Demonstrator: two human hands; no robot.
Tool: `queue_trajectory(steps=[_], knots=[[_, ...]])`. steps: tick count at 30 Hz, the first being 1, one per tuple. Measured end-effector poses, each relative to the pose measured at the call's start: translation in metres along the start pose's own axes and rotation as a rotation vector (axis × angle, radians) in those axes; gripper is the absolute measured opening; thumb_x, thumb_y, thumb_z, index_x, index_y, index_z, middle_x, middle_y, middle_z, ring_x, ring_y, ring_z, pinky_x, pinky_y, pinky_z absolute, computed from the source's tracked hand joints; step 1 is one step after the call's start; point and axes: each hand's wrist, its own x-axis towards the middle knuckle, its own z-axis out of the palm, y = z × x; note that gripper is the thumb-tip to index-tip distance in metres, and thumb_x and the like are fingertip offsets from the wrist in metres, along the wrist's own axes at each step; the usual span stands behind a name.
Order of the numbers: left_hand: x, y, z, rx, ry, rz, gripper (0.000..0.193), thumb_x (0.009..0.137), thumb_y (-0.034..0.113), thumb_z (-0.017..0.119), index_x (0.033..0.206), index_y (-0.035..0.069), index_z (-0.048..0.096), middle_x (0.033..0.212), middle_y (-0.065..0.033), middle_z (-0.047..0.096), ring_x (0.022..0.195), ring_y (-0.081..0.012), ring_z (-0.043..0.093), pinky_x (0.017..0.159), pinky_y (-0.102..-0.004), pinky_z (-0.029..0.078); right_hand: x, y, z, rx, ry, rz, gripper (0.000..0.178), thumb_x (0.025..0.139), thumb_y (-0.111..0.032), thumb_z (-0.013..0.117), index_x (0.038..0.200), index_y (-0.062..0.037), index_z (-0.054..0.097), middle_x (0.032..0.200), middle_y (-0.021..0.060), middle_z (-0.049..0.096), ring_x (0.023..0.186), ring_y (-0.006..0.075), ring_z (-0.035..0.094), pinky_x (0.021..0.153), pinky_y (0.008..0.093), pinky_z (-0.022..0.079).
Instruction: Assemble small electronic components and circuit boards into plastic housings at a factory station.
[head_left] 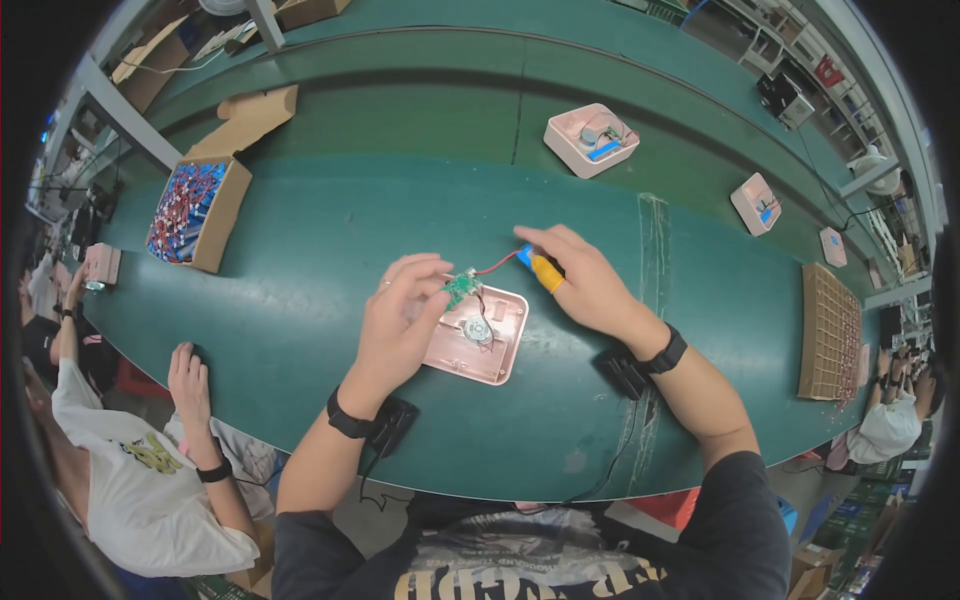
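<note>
A pink plastic housing lies on the green work surface in front of me, with a round silver motor inside it. Over its upper left corner my left hand pinches a green circuit board between thumb and fingers. To the right, my right hand grips a blue battery cell, partly hidden by the fingers; a yellow cover sits on the thumb. A red wire runs from the cell to the board. Dark wires link the board and the motor.
An open carton of blue cells with wires stands at the left. More pink housings with parts lie at the far right. A divided cardboard tray sits at the right edge. A co-worker's hand rests on the table's left edge.
</note>
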Motion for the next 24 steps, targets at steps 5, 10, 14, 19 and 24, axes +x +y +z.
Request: queue_trajectory(steps=[5, 10, 14, 19, 24], knots=[[-0.003, -0.002, 0.004, -0.202, -0.102, -0.123, 0.028, 0.095, 0.008, 0.069, 0.122, 0.004, 0.066, 0.105, -0.005, 0.077, 0.138, -0.0289, 0.053, 0.108, -0.0417, 0.045, 0.001, -0.007, -0.006, -0.123, 0.006, -0.592, 0.038, 0.085, -0.008, 0.077, 0.123, -0.0105, 0.073, 0.125, 0.0117, 0.062, 0.117, 0.0297, 0.059, 0.093, 0.0404, 0.05], [-0.005, 0.0, 0.006, -0.288, -0.213, -0.202, 0.028, 0.096, 0.008, 0.068, 0.124, 0.005, 0.066, 0.116, -0.0039, 0.075, 0.146, -0.0266, 0.045, 0.114, -0.0426, 0.041, -0.004, -0.024, -0.002, -0.177, -0.054, -0.678, 0.029, 0.079, -0.011, 0.082, 0.108, -0.0111, 0.077, 0.126, 0.0102, 0.064, 0.116, 0.0284, 0.061, 0.09, 0.0412, 0.05], [-0.004, 0.005, 0.005, -0.18, -0.21, -0.157, 0.038, 0.09, 0.013, 0.074, 0.126, 0.005, 0.064, 0.119, -0.0075, 0.073, 0.14, -0.0288, 0.05, 0.11, -0.0435, 0.042, -0.005, -0.02, 0.0, -0.249, -0.044, -0.696, 0.028, 0.077, -0.012, 0.083, 0.104, -0.0097, 0.075, 0.12, 0.009, 0.067, 0.109, 0.0269, 0.064, 0.087, 0.04, 0.05], [0.006, 0.032, -0.014, 0.362, -0.124, 0.029, 0.05, 0.083, 0.017, 0.078, 0.128, 0.004, 0.061, 0.118, -0.0138, 0.069, 0.124, -0.0337, 0.058, 0.103, -0.0454, 0.045, -0.007, -0.013, -0.002, -0.319, 0.106, -0.634, 0.025, 0.076, -0.009, 0.083, 0.099, -0.0078, 0.074, 0.112, 0.0082, 0.07, 0.097, 0.0254, 0.068, 0.083, 0.0383, 0.052], [-0.004, 0.032, -0.009, 0.469, -0.285, -0.051, 0.058, 0.077, 0.02, 0.077, 0.129, 0.002, 0.059, 0.114, -0.0184, 0.066, 0.108, -0.0374, 0.061, 0.099, -0.0466, 0.046, -0.009, -0.009, 0.003, -0.277, 0.199, -0.52, 0.024, 0.076, -0.003, 0.081, 0.099, -0.006, 0.073, 0.11, 0.0095, 0.07, 0.091, 0.0265, 0.069, 0.082, 0.0366, 0.054]])
